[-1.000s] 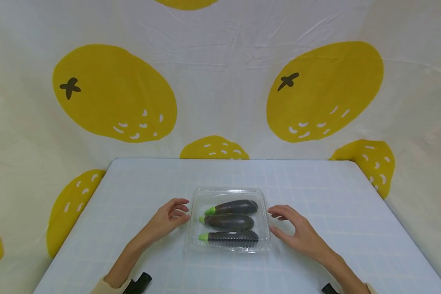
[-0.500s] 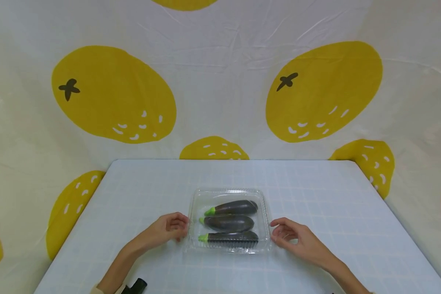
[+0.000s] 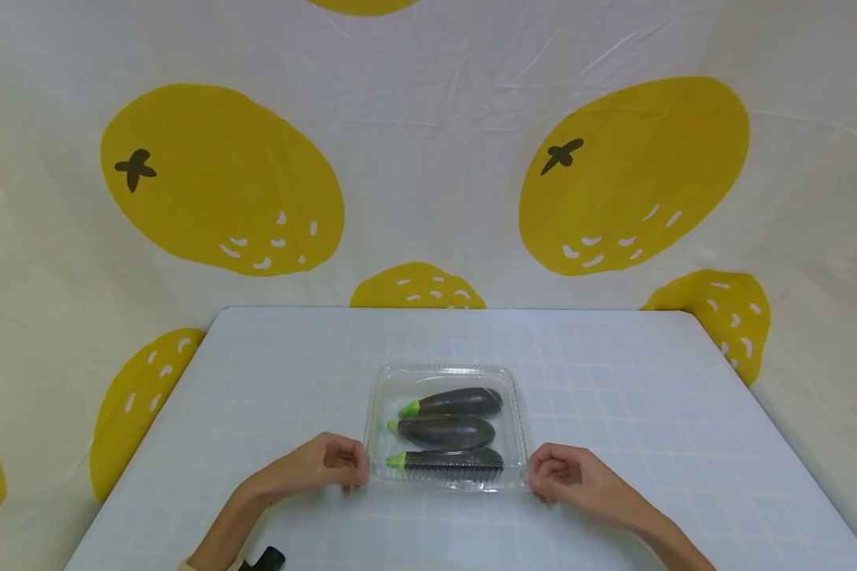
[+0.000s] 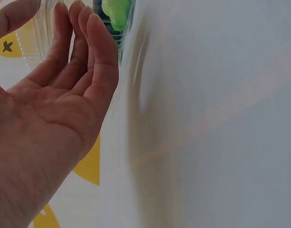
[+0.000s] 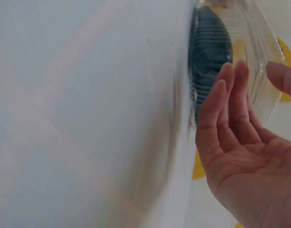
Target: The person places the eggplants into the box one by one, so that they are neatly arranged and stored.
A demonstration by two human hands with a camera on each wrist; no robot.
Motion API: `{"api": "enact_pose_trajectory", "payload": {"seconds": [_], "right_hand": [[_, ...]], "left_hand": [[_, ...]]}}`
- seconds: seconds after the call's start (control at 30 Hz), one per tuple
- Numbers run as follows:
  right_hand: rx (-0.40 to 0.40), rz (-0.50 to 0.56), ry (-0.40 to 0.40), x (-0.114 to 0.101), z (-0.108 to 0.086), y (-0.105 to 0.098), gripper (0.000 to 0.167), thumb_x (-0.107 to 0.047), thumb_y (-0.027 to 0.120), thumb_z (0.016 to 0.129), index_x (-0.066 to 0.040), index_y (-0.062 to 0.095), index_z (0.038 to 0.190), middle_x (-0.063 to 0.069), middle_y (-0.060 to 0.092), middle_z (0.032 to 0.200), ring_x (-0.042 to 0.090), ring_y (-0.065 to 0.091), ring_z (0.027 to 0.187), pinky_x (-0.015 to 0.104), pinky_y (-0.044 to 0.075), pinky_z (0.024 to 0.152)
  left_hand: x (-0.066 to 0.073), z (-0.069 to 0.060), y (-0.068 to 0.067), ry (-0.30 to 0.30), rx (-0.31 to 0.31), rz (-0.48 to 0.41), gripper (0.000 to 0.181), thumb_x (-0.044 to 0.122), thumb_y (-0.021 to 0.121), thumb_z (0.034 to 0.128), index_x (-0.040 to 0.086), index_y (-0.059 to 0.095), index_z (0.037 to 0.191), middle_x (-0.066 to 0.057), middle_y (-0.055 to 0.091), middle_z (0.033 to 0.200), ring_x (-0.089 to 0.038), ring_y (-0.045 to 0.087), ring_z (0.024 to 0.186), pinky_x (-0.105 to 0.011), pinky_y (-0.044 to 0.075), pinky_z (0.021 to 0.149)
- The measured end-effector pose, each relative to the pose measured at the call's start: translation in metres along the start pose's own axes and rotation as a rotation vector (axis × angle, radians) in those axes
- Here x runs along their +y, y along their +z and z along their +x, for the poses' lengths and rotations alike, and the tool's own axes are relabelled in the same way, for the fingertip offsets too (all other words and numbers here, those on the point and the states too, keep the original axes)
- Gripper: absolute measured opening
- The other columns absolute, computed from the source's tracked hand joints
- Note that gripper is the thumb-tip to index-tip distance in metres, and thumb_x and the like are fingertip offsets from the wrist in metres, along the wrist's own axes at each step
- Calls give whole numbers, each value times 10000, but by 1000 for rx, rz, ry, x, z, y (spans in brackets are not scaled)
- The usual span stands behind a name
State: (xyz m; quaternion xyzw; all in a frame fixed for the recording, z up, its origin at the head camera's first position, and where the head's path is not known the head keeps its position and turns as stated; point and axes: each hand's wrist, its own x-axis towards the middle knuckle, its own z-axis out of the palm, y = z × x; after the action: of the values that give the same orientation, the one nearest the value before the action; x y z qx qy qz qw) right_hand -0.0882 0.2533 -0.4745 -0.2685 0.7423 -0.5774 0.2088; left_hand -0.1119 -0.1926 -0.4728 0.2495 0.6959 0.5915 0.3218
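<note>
A clear plastic clamshell box (image 3: 393, 381) lies flat on the table, with dark eggplants (image 3: 446, 434) inside, their green ends pointing left. At its near left corner is my left hand (image 3: 334, 462); my right hand (image 3: 567, 474) is at the near right corner. In the left wrist view, the left hand's bent fingers (image 4: 105, 61) are close to the box wall, with the thumb apart from them. The right wrist view likewise has a gap between thumb and fingers (image 5: 209, 114), beside the ribbed side of the box. Whether the fingertips touch the plastic I cannot tell.
The pale checked tabletop (image 3: 293, 349) stretches round the box. Behind it hangs a white cloth (image 3: 428, 174) with large yellow fruit prints. A black device (image 3: 267, 559) is strapped at the left wrist.
Both hands have come nearer to me along the sides of the box, from about its middle to its near corners. Their fingers have drawn closer together. The box has not moved.
</note>
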Motion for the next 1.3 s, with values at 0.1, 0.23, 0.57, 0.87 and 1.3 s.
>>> {"api": "enact_pose_trajectory", "payload": {"seconds": [0.1,0.23,0.57,0.87,1.3], "right_hand": [[-69,83,-30,5,1,1,134,-25,538,1056,41,654,1047,231,668,837,259,641,728,324,582,674],[-141,183,-91,12,4,2,212,36,451,1064,103,644,1008,289,649,824,304,603,695,315,581,651],[-86,202,61,9,2,8,244,-81,504,1074,63,652,944,71,707,814,88,645,758,269,557,762],[-95,186,17,8,1,6,247,-50,490,1075,47,642,905,257,601,740,117,624,840,282,501,865],[-141,133,64,10,3,-3,229,-83,496,1085,33,688,1036,132,728,906,163,676,859,286,557,839]], "left_hand": [[-1,0,0,-10,-12,12,231,162,646,1013,-57,701,963,-121,704,891,-103,620,782,-265,555,720],[-3,1,1,-18,-28,10,249,173,642,1020,-50,733,955,-256,706,907,-86,619,754,-254,551,713],[-3,0,2,-7,-28,-13,267,167,632,1025,-67,732,944,-160,715,844,-80,614,726,-248,535,704],[-5,0,3,29,-25,-36,275,141,630,1025,-105,704,928,-408,597,851,-90,611,717,-248,539,706],[-5,-5,-3,54,-19,-7,214,126,615,1039,-65,705,1001,-275,656,884,-103,623,773,-285,582,693]]}}
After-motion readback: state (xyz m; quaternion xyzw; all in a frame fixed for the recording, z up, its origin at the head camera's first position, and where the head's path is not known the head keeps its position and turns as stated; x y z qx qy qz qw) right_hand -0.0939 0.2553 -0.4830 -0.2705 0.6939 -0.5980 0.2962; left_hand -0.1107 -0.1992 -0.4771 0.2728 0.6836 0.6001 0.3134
